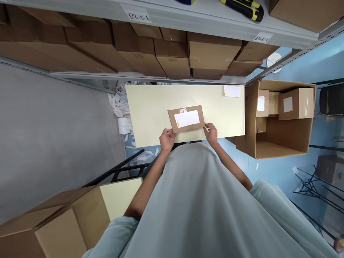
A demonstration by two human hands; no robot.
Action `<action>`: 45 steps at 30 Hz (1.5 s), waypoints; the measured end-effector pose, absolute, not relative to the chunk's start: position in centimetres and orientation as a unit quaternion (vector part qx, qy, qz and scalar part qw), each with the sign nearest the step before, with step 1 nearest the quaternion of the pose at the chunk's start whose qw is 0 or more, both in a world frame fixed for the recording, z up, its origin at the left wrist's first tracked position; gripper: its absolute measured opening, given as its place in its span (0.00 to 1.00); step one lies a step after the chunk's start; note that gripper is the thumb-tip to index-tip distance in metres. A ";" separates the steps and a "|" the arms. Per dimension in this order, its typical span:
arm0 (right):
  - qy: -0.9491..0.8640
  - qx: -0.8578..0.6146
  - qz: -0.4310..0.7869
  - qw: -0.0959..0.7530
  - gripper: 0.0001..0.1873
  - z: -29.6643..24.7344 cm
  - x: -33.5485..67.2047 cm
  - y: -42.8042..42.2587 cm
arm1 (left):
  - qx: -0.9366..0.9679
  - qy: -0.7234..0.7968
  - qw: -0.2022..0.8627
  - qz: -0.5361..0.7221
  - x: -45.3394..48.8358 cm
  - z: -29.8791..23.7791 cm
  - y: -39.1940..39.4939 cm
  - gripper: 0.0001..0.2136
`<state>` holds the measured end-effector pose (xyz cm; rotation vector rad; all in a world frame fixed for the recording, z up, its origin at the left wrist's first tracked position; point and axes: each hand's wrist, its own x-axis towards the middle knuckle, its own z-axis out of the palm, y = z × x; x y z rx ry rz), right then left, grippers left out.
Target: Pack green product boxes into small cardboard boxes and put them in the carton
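Note:
A small brown cardboard box (172,115) with a large white label (187,119) on its top is slightly tilted over the pale table (150,107). My left hand (167,139) pinches its near left corner between thumb and fingers. At the near right corner, my right hand (211,133) has its fingertips closed on the edge. Whether the box's underside touches the table is hidden. A separate white label sheet (232,91) lies at the table's far right corner.
A big open carton (282,145) holding several labelled boxes stands right of the table. Beyond it, shelves (88,14) carry many cartons, and a yellow-black tool handle (244,8) lies above. Crumpled paper (118,104) and a white roll (124,125) are at left, cartons (61,229) behind.

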<state>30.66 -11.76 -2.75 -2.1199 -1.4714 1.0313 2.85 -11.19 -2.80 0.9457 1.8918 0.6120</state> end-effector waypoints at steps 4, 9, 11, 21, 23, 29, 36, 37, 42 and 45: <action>-0.483 -0.745 0.419 0.188 0.26 -3.6 30.5 -12.5 | 0.341 0.754 0.496 0.262 2.7 -4.6 -11.6 0.19; -0.508 -0.734 0.430 0.134 0.30 -3.5 28.4 -12.9 | 0.334 0.744 0.501 0.288 2.8 -5.7 -10.5 0.23; -0.549 -0.705 0.438 0.098 0.31 -2.9 27.7 -12.7 | 0.325 0.748 0.484 0.318 2.4 -5.5 -10.0 0.29; -0.730 -0.599 0.104 0.312 0.27 12.7 28.2 9.0 | 0.420 0.744 0.326 0.405 0.7 2.0 -3.2 0.29; -0.749 -0.577 0.051 0.321 0.27 17.9 26.7 16.1 | 0.473 0.701 0.307 0.436 1.9 6.0 0.3 0.25; -0.775 -0.620 0.060 0.108 0.26 26.1 21.3 28.6 | 0.566 0.608 0.240 0.502 5.4 18.7 7.5 0.19; -0.786 -0.595 0.108 0.126 0.26 26.0 21.8 26.2 | 0.559 0.589 0.281 0.512 5.9 22.8 4.5 0.17; -0.780 -0.582 0.126 0.190 0.25 25.0 22.1 24.4 | 0.545 0.590 0.295 0.517 5.8 22.3 3.4 0.17; -0.649 -0.463 0.403 0.449 0.26 17.5 23.0 8.1 | 0.462 0.610 0.360 0.534 6.2 18.5 -4.4 0.16; -0.556 -0.444 0.544 0.444 0.31 14.5 23.4 -2.8 | 0.438 0.628 0.362 0.532 7.9 16.3 -9.9 0.15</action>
